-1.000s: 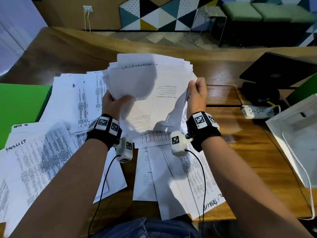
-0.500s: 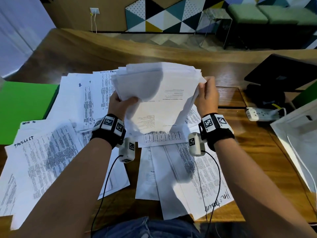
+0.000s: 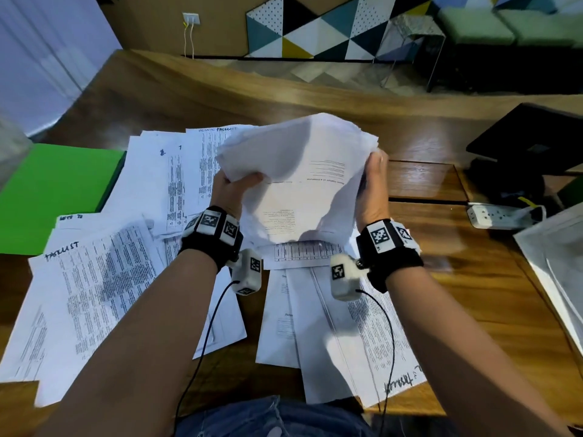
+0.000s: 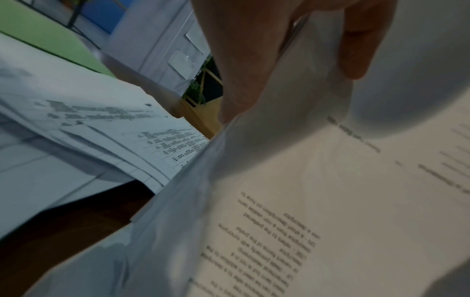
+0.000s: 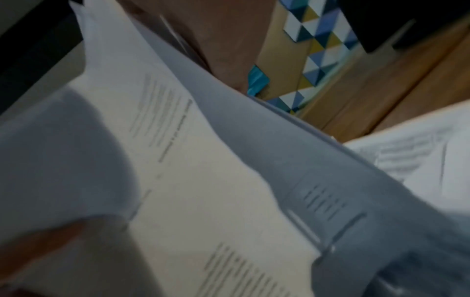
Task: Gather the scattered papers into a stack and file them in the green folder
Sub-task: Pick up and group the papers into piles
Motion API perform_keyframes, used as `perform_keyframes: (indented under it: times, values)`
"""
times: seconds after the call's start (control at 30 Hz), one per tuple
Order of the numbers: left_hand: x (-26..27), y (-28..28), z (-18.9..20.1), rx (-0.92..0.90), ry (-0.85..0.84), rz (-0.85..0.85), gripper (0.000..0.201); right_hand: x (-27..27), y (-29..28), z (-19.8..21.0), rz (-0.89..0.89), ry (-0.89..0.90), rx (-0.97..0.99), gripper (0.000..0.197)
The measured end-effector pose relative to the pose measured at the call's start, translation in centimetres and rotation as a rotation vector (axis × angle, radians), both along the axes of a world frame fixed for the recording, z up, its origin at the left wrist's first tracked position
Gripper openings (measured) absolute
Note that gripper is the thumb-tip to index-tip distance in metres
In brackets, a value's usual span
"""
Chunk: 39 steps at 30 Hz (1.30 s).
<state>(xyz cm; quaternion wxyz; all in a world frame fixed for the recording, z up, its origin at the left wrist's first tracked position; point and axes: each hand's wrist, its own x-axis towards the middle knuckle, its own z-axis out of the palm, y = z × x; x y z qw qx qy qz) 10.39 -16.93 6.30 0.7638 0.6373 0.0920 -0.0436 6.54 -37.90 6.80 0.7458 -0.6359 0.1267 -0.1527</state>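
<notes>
I hold a bundle of printed papers upright above the wooden desk, between both hands. My left hand grips its left edge, thumb over the front sheet. My right hand grips its right edge. The top of the bundle bends over toward me. In the left wrist view the thumb presses on the bundle. The right wrist view is filled by the blurred sheets. More loose papers lie spread on the desk to the left and below my wrists. The green folder lies flat at the far left.
A white power strip and a black monitor sit at the right. A white bag or sheet lies at the right edge. Bare wooden desk shows to the right of the papers.
The bundle's top has curled over toward me and sunk lower. My right hand shifted slightly right along the edge. Both hands still hold the bundle.
</notes>
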Motion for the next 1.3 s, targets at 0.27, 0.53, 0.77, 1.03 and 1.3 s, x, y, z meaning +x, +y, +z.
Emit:
perform_keyframes:
  times: [0.27,0.53,0.77,1.03,1.3]
  values:
    - [-0.1,0.6,0.7,0.085,-0.02,-0.092,0.074,0.5,-0.7,0.8,-0.034,0.039,0.177,0.091]
    - [-0.1,-0.1,0.4,0.112,-0.001,0.024,0.032,-0.4,-1.0,-0.4,-0.14,0.139,0.173,0.055]
    - [-1.0,-0.3,0.0,0.098,-0.05,0.04,0.052,-0.6,0.0,-0.6,-0.193,0.16,0.203,0.04]
    - [-1.0,-0.7,0.0,0.127,-0.112,0.055,0.049,-1.2,0.3,-1.5,-0.02,0.074,0.392,0.055]
    - [-1.1,-0.7,-0.4,0.121,-0.035,0.053,0.054,-2.0,0.9,-1.4,-0.076,0.005,0.185,0.063]
